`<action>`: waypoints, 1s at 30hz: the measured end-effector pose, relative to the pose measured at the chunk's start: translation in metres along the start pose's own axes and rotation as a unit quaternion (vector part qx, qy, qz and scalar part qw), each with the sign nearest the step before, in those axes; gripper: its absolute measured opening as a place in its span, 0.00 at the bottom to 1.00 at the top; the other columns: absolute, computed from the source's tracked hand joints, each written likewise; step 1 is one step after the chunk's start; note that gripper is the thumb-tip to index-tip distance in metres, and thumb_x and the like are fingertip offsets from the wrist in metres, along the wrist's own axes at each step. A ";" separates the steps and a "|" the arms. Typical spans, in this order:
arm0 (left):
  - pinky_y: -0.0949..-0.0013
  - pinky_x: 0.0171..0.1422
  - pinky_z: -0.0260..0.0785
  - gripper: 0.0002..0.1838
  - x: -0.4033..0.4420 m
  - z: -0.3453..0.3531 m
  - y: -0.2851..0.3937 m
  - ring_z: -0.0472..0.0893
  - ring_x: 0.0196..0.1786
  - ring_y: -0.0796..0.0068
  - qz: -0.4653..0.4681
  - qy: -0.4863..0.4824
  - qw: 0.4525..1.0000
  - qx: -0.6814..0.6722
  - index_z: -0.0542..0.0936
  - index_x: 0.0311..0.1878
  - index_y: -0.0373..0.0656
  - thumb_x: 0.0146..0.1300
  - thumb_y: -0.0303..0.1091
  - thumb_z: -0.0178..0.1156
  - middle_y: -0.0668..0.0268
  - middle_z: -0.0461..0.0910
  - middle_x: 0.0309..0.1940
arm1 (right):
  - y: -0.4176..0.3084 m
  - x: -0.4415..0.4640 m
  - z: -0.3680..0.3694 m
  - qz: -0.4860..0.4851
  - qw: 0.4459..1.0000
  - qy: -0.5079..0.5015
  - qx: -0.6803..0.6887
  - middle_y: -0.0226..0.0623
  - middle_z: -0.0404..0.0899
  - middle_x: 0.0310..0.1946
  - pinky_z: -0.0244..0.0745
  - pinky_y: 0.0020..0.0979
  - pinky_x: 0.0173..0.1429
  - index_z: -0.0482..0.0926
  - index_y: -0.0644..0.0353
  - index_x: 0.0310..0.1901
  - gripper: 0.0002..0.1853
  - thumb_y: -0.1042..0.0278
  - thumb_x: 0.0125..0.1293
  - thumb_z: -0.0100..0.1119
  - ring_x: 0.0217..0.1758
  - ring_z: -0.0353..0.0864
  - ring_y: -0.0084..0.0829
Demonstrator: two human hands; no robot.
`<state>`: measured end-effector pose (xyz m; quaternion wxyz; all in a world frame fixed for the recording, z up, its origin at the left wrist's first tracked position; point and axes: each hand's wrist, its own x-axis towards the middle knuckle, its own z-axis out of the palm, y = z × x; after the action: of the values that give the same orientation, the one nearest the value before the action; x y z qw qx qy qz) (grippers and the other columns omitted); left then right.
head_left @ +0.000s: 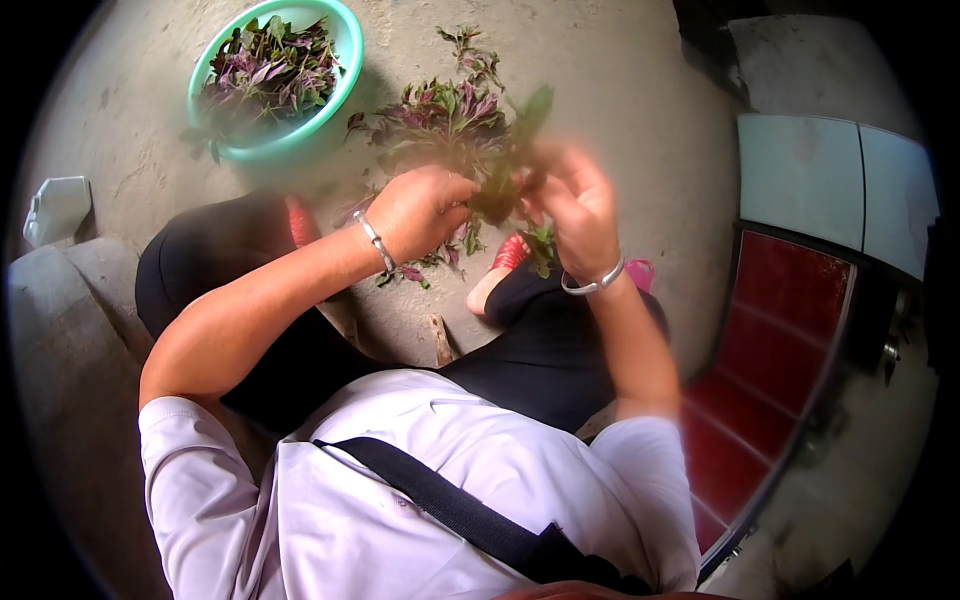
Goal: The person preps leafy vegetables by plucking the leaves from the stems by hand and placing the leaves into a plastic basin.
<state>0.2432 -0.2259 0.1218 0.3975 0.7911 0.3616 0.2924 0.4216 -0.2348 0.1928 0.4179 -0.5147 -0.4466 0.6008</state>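
My left hand (422,212), with a silver bangle at the wrist, is closed in a pinch on a leafy green sprig (495,198). On the other side of the sprig, my right hand (577,210) has its fingers bent round the stem and leaves; they are somewhat blurred. Beyond both hands, a loose pile of green and purple leaves (455,112) lies on the floor. A green plastic basin (350,60) at the upper left holds many more purple-green leaves (270,75). A few leaf pieces (412,274) lie on the floor below my left hand.
My knees in black trousers and my feet in red sandals (510,252) flank the floor area. A white plastic container (57,210) stands at the far left. Red tiles (780,330) and pale panels (800,175) are on the right, and a pink object (640,273) lies beside my right wrist.
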 end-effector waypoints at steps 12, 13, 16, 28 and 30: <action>0.58 0.40 0.66 0.07 0.001 -0.005 0.004 0.74 0.38 0.56 0.021 -0.008 0.998 0.061 0.78 0.34 0.45 0.49 0.30 0.56 0.60 0.76 0.28 | 0.012 0.002 -0.005 -0.002 0.998 0.005 -0.067 0.29 0.75 0.30 0.68 0.17 0.29 0.73 0.66 0.43 0.11 0.75 0.59 0.55 0.26 0.71 0.15; 0.58 0.40 0.66 0.08 0.001 -0.006 0.003 0.74 0.37 0.56 0.021 -0.004 0.998 0.061 0.78 0.34 0.45 0.49 0.30 0.56 0.60 0.76 0.28 | 0.013 0.003 -0.005 -0.015 0.997 0.013 -0.072 0.28 0.75 0.30 0.68 0.17 0.29 0.73 0.66 0.43 0.10 0.75 0.59 0.55 0.27 0.71 0.15; 0.57 0.41 0.66 0.08 0.004 -0.009 0.003 0.74 0.37 0.55 0.024 0.006 0.999 0.045 0.78 0.34 0.46 0.49 0.30 0.56 0.59 0.76 0.28 | 0.001 0.003 0.004 0.006 0.998 0.047 -0.030 0.29 0.75 0.30 0.68 0.17 0.29 0.72 0.65 0.41 0.08 0.77 0.59 0.53 0.29 0.72 0.15; 0.68 0.38 0.68 0.10 0.011 -0.018 0.011 0.77 0.31 0.68 -0.074 -0.059 0.995 0.003 0.78 0.38 0.39 0.51 0.30 0.60 0.59 0.77 0.27 | 0.008 0.013 0.001 -0.091 0.993 0.079 0.020 0.30 0.74 0.22 0.59 0.18 0.17 0.69 0.58 0.37 0.03 0.73 0.62 0.52 0.19 0.69 0.17; 0.73 0.36 0.67 0.10 0.013 -0.026 0.015 0.75 0.28 0.76 -0.148 -0.097 0.983 -0.052 0.78 0.38 0.36 0.54 0.31 0.60 0.64 0.77 0.25 | 0.007 0.017 -0.003 -0.068 0.991 0.116 0.014 0.31 0.74 0.21 0.62 0.18 0.18 0.70 0.59 0.37 0.03 0.70 0.64 0.51 0.17 0.69 0.17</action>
<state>0.2362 -0.2108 0.1505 0.5106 0.7315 0.4186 0.1702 0.4219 -0.2199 0.1818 0.5144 -0.5433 -0.4203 0.5134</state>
